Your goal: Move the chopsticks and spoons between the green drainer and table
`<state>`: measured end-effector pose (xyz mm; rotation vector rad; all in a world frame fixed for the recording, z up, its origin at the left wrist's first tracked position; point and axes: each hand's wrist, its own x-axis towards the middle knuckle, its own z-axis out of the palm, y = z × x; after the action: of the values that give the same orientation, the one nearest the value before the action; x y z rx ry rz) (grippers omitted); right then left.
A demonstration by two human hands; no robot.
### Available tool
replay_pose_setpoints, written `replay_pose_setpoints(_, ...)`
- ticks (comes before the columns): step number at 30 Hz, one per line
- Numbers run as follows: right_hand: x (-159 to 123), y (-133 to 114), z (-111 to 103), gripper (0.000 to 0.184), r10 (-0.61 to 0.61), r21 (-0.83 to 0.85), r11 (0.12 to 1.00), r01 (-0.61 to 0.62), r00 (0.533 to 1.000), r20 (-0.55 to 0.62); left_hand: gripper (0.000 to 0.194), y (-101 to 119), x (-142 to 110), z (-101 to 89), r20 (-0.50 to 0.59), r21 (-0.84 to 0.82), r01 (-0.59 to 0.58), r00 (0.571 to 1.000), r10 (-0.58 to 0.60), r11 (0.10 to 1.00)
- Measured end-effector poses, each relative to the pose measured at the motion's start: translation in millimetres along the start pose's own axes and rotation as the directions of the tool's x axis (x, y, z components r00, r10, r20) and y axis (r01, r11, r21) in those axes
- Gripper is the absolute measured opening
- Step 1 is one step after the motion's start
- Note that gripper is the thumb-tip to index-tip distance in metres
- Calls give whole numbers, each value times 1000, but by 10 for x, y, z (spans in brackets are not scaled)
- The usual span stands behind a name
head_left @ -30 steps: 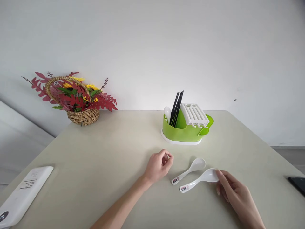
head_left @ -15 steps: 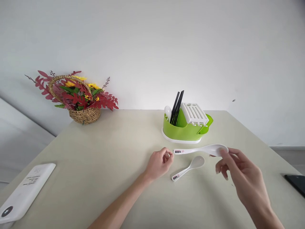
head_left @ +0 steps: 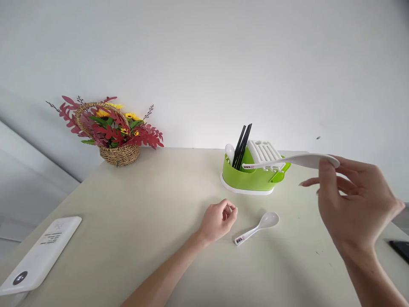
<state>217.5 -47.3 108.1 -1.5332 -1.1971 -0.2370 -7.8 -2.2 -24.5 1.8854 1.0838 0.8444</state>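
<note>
My right hand [head_left: 354, 204] is raised at the right and pinches the bowl of a white plastic spoon [head_left: 287, 160]. That spoon lies level in the air, its labelled handle pointing left over the green cutlery holder [head_left: 246, 179]. The holder has a white slotted rack, black chopsticks [head_left: 243, 145] and another white spoon standing in it. My left hand [head_left: 219, 220] rests on the beige table [head_left: 143, 221] with its fingers loosely curled and nothing in them. A second white spoon [head_left: 257, 227] lies on the table just right of that hand.
A wicker basket of red leaves and sunflowers [head_left: 111, 132] stands at the back left by the wall. A white flat device [head_left: 41, 253] lies near the left table edge. A dark phone [head_left: 399, 248] sits at the right edge.
My right hand has lifted one spoon off the table, up and to the right, to the height of the holder. The left hand and the other spoon have stayed put.
</note>
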Motion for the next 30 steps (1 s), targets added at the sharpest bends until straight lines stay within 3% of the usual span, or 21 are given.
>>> replay_pose_setpoints(3, 57, 2, 103, 22, -111, -125, 988, 96, 986, -124, 25, 0, -1, -1, 0, 6, -3, 1000, 3, 1000)
replay_pose_setpoints(7, 141, 46, 266, 17, -246, -104, 966, 237, 966, -81, 25, -11, -2, 2, 1, 5, -1, 1000, 1, 1000)
replay_pose_setpoints(14, 236, 85, 533, 13, -352, -167, 923, 345, 936, -9, 23, -26, -8, -2, 13, 2, -1, 1000, 1, 1000)
replay_pose_setpoints(20, 201, 56, 726, 15, -495, -170, 844, 508, 861, 116, 23, -40, -6, -5, 21, -1, -5, 1000, 5, 1000)
replay_pose_setpoints(25, 116, 2, 809, 16, -512, -116, 838, 534, 841, 172, 23, -41, 3, -1, 13, 0, -3, 1000, 3, 1000)
replay_pose_setpoints(30, 59, -25, 896, 16, -529, -164, 815, 556, 829, 181, 22, -35, 7, -1, 21, -3, 0, 1000, 0, 1000)
